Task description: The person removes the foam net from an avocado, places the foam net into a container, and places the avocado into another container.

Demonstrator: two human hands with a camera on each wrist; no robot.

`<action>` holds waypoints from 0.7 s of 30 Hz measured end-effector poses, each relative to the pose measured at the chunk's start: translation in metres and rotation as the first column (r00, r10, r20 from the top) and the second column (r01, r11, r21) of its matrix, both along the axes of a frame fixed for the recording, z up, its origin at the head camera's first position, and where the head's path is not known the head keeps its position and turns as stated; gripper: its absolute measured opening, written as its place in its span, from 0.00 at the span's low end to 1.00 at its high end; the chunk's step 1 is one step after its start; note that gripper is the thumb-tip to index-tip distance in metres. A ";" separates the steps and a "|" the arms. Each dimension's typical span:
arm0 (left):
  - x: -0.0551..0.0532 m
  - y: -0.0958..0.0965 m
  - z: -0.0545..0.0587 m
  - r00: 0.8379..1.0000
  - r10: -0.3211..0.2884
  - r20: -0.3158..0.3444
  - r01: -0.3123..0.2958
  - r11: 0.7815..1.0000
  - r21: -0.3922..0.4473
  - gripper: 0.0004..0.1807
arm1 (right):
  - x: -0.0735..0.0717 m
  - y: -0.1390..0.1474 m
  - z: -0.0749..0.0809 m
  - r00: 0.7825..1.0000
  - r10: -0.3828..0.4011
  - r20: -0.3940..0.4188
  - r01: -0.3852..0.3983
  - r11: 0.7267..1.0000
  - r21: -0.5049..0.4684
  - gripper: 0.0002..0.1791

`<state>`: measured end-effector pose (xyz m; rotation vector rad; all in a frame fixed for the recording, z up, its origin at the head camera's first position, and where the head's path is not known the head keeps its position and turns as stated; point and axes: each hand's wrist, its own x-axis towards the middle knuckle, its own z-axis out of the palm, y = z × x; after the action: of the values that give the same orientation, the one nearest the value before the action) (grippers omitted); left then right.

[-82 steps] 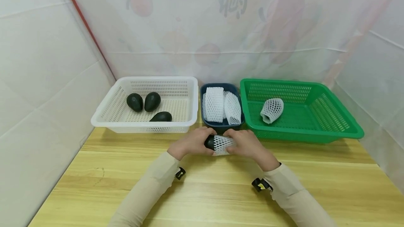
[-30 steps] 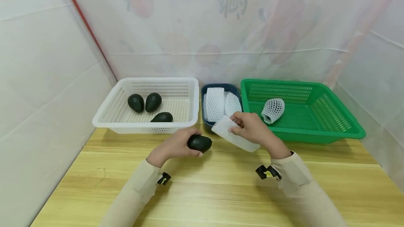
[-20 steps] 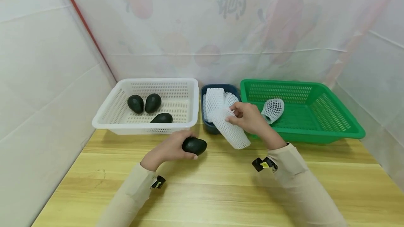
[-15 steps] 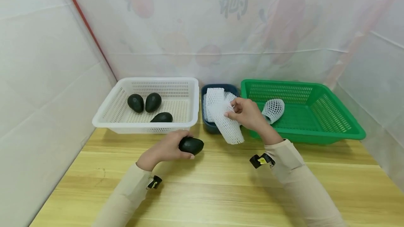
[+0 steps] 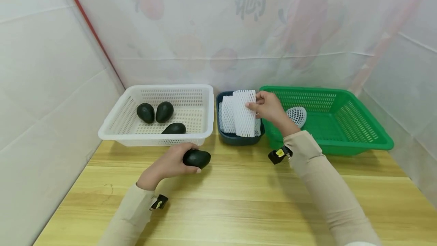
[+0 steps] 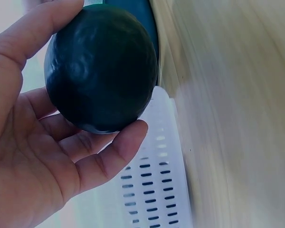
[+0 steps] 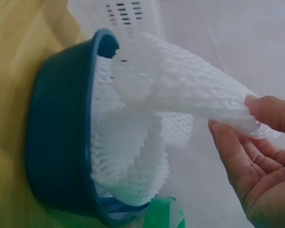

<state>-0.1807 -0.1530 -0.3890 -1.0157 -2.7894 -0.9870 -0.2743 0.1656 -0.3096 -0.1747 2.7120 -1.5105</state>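
My left hand (image 5: 170, 163) grips a dark green avocado (image 5: 197, 158) over the table in front of the white basket. In the left wrist view the avocado (image 6: 100, 69) sits between thumb and curled fingers. My right hand (image 5: 272, 110) pinches a white foam net sleeve (image 5: 244, 115) between thumb and fingers, above the dark blue bin (image 5: 235, 139). In the right wrist view the flat sleeve (image 7: 185, 78) hangs over the bin's rim, and other foam net sleeves (image 7: 128, 156) lie inside the bin.
The white basket (image 5: 157, 136) at left holds three avocados (image 5: 165, 112). The green basket (image 5: 327, 145) at right holds one item in a foam net (image 5: 297, 116), partly hidden by my right hand. White sheeting stands behind and at both sides.
The avocado has come out of the foam net sleeve. My left hand has drawn it leftward. My right hand has carried the sleeve back and up to the blue bin.
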 end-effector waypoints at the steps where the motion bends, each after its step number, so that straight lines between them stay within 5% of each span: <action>1: 0.000 -0.001 0.000 1.000 0.004 -0.001 -0.004 1.000 -0.001 0.33 | -0.003 0.000 0.000 1.000 -0.014 0.006 0.015 1.000 -0.013 0.24; 8: 0.001 -0.008 -0.002 1.000 0.014 0.018 -0.014 1.000 -0.019 0.33 | -0.023 0.000 -0.004 0.995 -0.082 0.064 0.084 0.996 -0.031 0.20; 15: 0.002 -0.011 0.001 0.998 0.041 0.044 -0.040 0.999 -0.031 0.33 | -0.032 0.008 -0.010 0.987 -0.124 0.102 0.114 0.989 0.098 0.27; 21: 0.002 -0.013 0.000 0.998 0.054 0.043 -0.052 0.998 -0.043 0.34 | -0.031 0.011 -0.011 0.989 -0.125 0.082 0.115 0.987 0.114 0.38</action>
<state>-0.1791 -0.1656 -0.3885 -0.9306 -2.8685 -0.9602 -0.3057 0.1767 -0.3210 0.0592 2.7692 -1.3557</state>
